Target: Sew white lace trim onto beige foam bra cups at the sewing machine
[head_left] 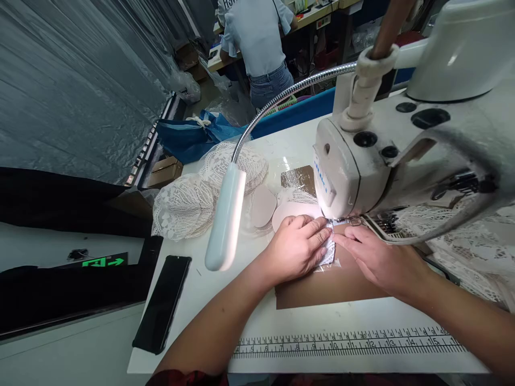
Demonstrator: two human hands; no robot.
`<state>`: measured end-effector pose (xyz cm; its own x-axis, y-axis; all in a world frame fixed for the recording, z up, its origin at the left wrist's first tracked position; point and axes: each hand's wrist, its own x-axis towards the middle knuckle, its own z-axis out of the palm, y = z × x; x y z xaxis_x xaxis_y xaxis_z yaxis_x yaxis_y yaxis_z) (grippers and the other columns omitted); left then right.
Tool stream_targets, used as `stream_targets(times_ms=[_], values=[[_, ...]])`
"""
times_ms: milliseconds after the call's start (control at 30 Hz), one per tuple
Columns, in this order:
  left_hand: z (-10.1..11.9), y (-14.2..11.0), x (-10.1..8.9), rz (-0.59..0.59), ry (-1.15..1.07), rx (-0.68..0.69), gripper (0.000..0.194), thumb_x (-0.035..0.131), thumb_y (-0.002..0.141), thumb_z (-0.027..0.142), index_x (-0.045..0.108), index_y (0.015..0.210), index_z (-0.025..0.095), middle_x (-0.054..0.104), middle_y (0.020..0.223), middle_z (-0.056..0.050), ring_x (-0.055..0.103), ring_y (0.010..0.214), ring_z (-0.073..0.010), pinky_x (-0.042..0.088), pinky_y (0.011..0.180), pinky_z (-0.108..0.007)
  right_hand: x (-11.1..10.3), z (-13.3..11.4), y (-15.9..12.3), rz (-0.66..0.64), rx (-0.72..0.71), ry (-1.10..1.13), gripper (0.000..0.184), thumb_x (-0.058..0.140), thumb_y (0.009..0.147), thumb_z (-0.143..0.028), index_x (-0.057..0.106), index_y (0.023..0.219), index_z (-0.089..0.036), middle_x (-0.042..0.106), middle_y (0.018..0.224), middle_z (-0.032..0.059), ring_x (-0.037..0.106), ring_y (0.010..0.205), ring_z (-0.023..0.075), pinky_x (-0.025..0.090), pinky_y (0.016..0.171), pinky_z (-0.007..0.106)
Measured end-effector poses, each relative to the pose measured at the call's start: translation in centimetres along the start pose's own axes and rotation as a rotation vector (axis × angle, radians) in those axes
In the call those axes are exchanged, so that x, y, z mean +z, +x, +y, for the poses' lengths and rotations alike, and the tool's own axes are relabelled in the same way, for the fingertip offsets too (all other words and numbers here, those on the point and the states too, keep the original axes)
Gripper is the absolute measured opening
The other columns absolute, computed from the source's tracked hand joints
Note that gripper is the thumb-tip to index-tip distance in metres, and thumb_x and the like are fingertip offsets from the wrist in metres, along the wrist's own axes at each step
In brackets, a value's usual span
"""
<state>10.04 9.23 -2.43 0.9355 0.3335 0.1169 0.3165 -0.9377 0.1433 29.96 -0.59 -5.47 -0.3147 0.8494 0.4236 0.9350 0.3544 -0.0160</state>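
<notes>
A white sewing machine head (341,166) stands over a small white patterned fabric piece (329,252), its needle area lit. My left hand (300,244) lies over this piece, its fingers flat and close together, fingertips near the presser foot. My right hand (376,257) is on the other side, its index finger stretched out to the fabric's right edge and the rest partly curled. Under both hands lies a brown sheet (346,289). A pale round pad (287,212) sits just behind my left hand, partly covered by it and by lace.
A lamp (226,220) on a bendable metal neck hangs left of my hands. White lace cups (185,206), a beige oval pad (263,206) and a black phone (163,303) lie on the table. A ruler (341,343) runs along the front. Another person (257,37) works behind.
</notes>
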Motion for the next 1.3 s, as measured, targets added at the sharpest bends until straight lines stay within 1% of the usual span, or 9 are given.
stream_targets(times_ms=[133, 267, 333, 467, 633, 833, 1033, 1133, 1300], values=[[0.0, -0.1, 0.2, 0.019, -0.028, -0.029, 0.045, 0.039, 0.098, 0.038, 0.057, 0.132, 0.014, 0.055, 0.139, -0.011, 0.051, 0.106, -0.0279, 0.042, 0.085, -0.043, 0.2, -0.1, 0.2, 0.047, 0.046, -0.054, 0.042, 0.044, 0.083, -0.006, 0.068, 0.116, -0.018, 0.072, 0.101, 0.0050, 0.057, 0.069, 0.0168, 0.037, 0.067, 0.032], [-0.1, -0.2, 0.0, 0.026, -0.068, -0.033, 0.044, 0.040, 0.098, 0.038, 0.057, 0.130, 0.014, 0.055, 0.138, -0.013, 0.052, 0.108, -0.0283, 0.042, 0.088, -0.044, -0.1, 0.1, -0.1, -0.026, 0.034, -0.044, 0.041, 0.046, 0.083, -0.008, 0.068, 0.115, -0.018, 0.071, 0.096, 0.0058, 0.055, 0.064, 0.0165, 0.038, 0.069, 0.032], [-0.2, -0.4, -0.1, 0.032, -0.098, -0.022, 0.042, 0.042, 0.097, 0.037, 0.059, 0.127, 0.014, 0.056, 0.136, -0.013, 0.052, 0.110, -0.0285, 0.042, 0.091, -0.044, -0.3, 0.4, -0.3, -0.054, 0.015, 0.010, 0.041, 0.046, 0.082, -0.007, 0.067, 0.115, -0.020, 0.070, 0.094, 0.0053, 0.054, 0.065, 0.0163, 0.037, 0.069, 0.032], [-0.3, -0.7, -0.3, 0.030, -0.165, 0.017, 0.038, 0.043, 0.097, 0.035, 0.062, 0.122, 0.013, 0.060, 0.130, -0.013, 0.053, 0.113, -0.0268, 0.041, 0.095, -0.043, -0.8, 0.8, -0.6, -0.124, -0.096, 0.190, 0.040, 0.046, 0.082, -0.006, 0.065, 0.115, -0.020, 0.067, 0.090, 0.0050, 0.056, 0.081, 0.0192, 0.037, 0.070, 0.031], [-0.3, -0.8, -0.3, 0.028, -0.186, 0.038, 0.034, 0.044, 0.097, 0.033, 0.064, 0.118, 0.014, 0.063, 0.124, -0.013, 0.055, 0.109, -0.0248, 0.043, 0.092, -0.041, -1.2, 0.9, -0.6, -0.199, -0.132, 0.294, 0.043, 0.044, 0.080, -0.003, 0.065, 0.113, -0.021, 0.063, 0.086, 0.0040, 0.053, 0.083, 0.0205, 0.036, 0.068, 0.030], [-0.2, -0.9, 0.1, 0.059, -0.180, 0.080, 0.033, 0.045, 0.098, 0.033, 0.062, 0.120, 0.016, 0.064, 0.119, -0.013, 0.056, 0.106, -0.0223, 0.043, 0.091, -0.040, -1.2, 0.7, -0.8, -0.209, -0.155, 0.267, 0.045, 0.045, 0.080, -0.003, 0.064, 0.117, -0.018, 0.063, 0.089, 0.0078, 0.051, 0.083, 0.0206, 0.037, 0.070, 0.031], [-0.2, -1.0, 0.3, 0.090, -0.144, 0.126, 0.030, 0.046, 0.097, 0.031, 0.063, 0.119, 0.018, 0.064, 0.117, -0.012, 0.055, 0.102, -0.0214, 0.042, 0.087, -0.038, -1.1, 0.6, -0.9, -0.222, -0.171, 0.325, 0.047, 0.043, 0.078, -0.002, 0.064, 0.117, -0.017, 0.064, 0.089, 0.0074, 0.052, 0.081, 0.0208, 0.038, 0.072, 0.034], [-0.1, -0.9, 0.3, 0.077, -0.114, 0.128, 0.031, 0.045, 0.098, 0.031, 0.063, 0.119, 0.018, 0.065, 0.114, -0.012, 0.055, 0.098, -0.0211, 0.042, 0.084, -0.037, -1.1, 0.8, -1.1, -0.200, -0.185, 0.361, 0.041, 0.042, 0.081, -0.004, 0.065, 0.112, -0.018, 0.065, 0.086, 0.0064, 0.053, 0.078, 0.0200, 0.039, 0.072, 0.035], [0.1, -0.8, 0.3, 0.068, -0.105, 0.120, 0.031, 0.043, 0.099, 0.032, 0.063, 0.119, 0.018, 0.065, 0.113, -0.011, 0.054, 0.095, -0.0201, 0.042, 0.084, -0.037, -0.8, 1.1, -1.2, -0.044, -0.161, 0.353, 0.034, 0.045, 0.087, -0.008, 0.064, 0.114, -0.017, 0.068, 0.088, 0.0071, 0.058, 0.083, 0.0204, 0.041, 0.075, 0.033]])
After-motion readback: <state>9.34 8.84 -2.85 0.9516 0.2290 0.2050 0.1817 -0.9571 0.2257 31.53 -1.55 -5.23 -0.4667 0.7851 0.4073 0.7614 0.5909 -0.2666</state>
